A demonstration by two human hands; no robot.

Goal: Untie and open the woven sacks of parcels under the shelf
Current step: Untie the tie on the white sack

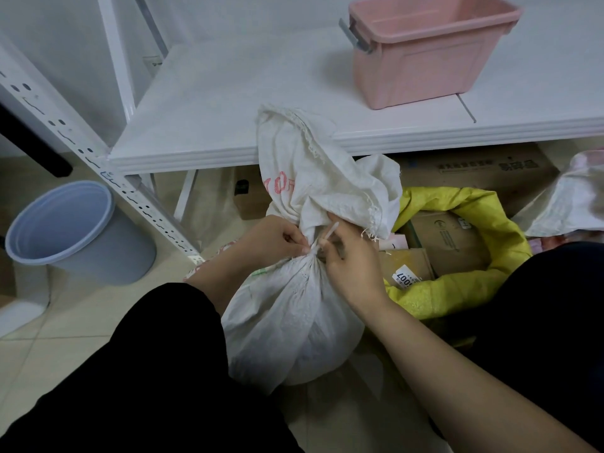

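Centrally, white woven sack sits on the floor in front of the white shelf, neck cinched by a white tie, loose top flopped up against the shelf edge. Left hand fingers pinched on the neck at the knot; right hand fingers clamped on the tie. Right of the sack: yellow sack, open, cardboard parcels inside. Left of the sack: grey bin. On the shelf above: pink tub.
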